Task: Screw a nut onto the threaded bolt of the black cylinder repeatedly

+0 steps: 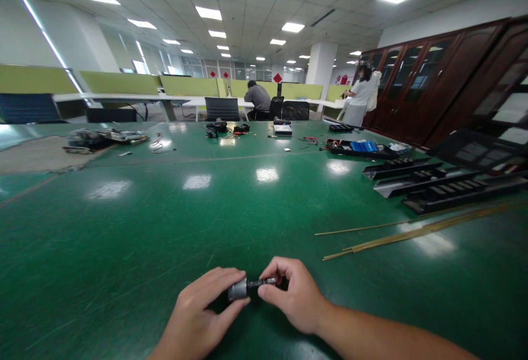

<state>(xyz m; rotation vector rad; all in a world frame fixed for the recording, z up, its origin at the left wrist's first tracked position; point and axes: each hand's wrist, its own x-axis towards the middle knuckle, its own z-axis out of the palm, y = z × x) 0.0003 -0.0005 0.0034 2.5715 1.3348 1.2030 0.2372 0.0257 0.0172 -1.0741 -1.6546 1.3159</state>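
Note:
Just above the green tabletop, near its front, a small silver cylinder like a motor [238,289] lies sideways in my left hand [206,308]. The thumb grips it from below and the fingers from above. From its right end sticks out a thin dark shaft with a shiny metal tip [267,281]. My right hand [293,293] pinches this shaft between thumb and forefinger, the other fingers curled behind. Parts of the cylinder and shaft are covered by the fingers.
Thin brass-coloured rods [371,246] lie to the right, with black metal channels [437,189] beyond. A black tray with blue pieces [363,147], tools [218,128] and a grey pile of parts [97,139] sit farther back. Two people are in the background.

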